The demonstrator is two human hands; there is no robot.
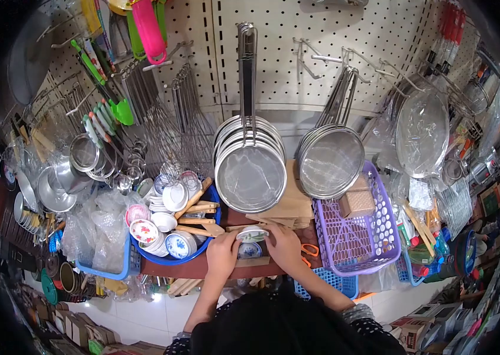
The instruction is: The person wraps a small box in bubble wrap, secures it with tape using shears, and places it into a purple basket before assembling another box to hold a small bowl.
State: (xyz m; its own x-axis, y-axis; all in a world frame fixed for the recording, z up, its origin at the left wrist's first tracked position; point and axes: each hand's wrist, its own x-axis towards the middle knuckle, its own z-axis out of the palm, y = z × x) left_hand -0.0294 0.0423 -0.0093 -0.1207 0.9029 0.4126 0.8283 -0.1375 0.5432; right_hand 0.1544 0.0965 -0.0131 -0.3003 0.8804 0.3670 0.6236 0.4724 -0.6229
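Observation:
My left hand (222,253) and my right hand (284,249) are closed at either side of a small white dish with a green leaf pattern (252,234), fingers on its rim. It is tilted, its patterned side toward me. Just below it, a blue-patterned dish (249,251) sits in what looks like a small open cardboard box (253,262) on the reddish-brown shelf. Orange-handled scissors (309,251) lie right of my right hand. Left of my left hand, a blue basin (170,259) holds small patterned dishes (181,244) and wooden-handled tools (196,208).
A purple basket (387,255) with a brown woven-look box (357,203) stands to the right. Large strainers (250,179) hang from the pegboard (261,77) above my hands. A light-blue basket (123,273) of plastic-wrapped goods is at left. Brown cardboard (293,207) lies behind my right hand.

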